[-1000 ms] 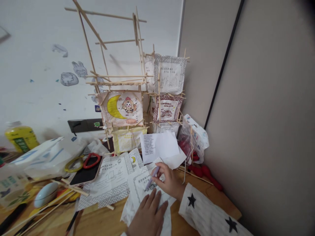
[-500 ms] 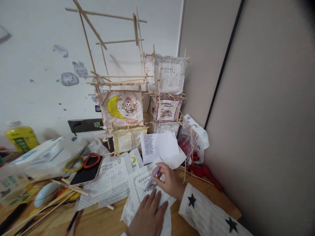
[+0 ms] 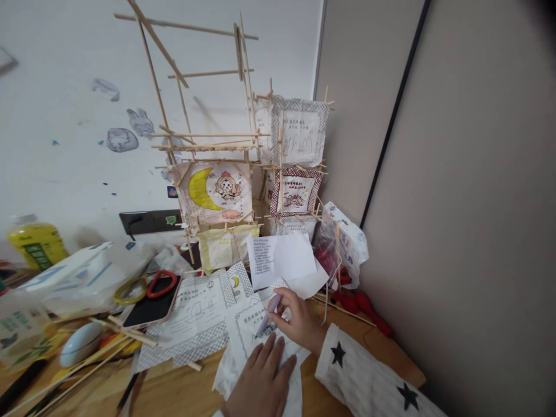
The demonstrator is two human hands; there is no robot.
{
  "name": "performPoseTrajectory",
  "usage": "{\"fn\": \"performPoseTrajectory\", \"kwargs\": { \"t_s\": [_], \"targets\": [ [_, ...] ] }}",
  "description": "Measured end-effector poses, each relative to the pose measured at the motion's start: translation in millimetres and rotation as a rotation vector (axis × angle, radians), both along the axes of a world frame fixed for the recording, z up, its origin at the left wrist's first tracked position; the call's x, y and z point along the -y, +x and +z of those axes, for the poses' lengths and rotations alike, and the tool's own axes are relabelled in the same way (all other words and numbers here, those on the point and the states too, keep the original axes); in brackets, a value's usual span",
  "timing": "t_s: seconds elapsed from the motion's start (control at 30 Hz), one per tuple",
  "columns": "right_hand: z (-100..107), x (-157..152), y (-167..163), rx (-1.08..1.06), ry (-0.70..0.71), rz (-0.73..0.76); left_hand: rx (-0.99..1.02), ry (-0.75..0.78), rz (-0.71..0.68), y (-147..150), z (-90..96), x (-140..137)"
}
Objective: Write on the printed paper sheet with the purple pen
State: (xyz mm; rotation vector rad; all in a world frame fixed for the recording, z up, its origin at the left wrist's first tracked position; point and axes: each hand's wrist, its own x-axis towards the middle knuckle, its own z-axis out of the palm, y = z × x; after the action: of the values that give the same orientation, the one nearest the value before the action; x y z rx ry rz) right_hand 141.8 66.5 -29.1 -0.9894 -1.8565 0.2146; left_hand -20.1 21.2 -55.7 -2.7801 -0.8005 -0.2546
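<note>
A slim purple pen (image 3: 268, 316) is pinched in my right hand (image 3: 297, 318), its tip down on a drawing. That drawing is on a thin white sheet (image 3: 245, 347) with written characters and a dark sketched patch under the pen tip. My left hand (image 3: 264, 379) lies flat on the lower part of the sheet, fingers stretched out. Left of it rests another sheet with a boat drawing (image 3: 195, 315) and a cross-hatched border. Behind my right hand a white page with handwritten lines (image 3: 282, 260) leans against the stick frame.
A tall wooden-stick frame (image 3: 204, 147) with decorated paper panels stands at the back. To the left are a phone (image 3: 150, 310), red-handled scissors (image 3: 163, 284), a tissue pack (image 3: 87, 278), loose sticks and a yellow bottle (image 3: 37, 240). A plastic bag (image 3: 347, 237) sits at right.
Hardly anything differs. Both hands keep their places on the sheet, and the pen stays at the dark patch of the drawing.
</note>
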Motion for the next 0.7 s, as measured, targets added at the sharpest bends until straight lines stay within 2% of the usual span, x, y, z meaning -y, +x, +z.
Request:
{"fn": "performPoseTrajectory", "kwargs": {
  "t_s": [0.13,0.7],
  "targets": [
    [-0.4,-0.5,0.4,0.004,-0.035,0.003,0.013,0.018,-0.002,0.1,-1.7,-0.3],
    [1.9,1.0,0.5,0.009,0.001,-0.001,-0.002,0.022,-0.005,1.0,2.4,0.7]
  ]
}}
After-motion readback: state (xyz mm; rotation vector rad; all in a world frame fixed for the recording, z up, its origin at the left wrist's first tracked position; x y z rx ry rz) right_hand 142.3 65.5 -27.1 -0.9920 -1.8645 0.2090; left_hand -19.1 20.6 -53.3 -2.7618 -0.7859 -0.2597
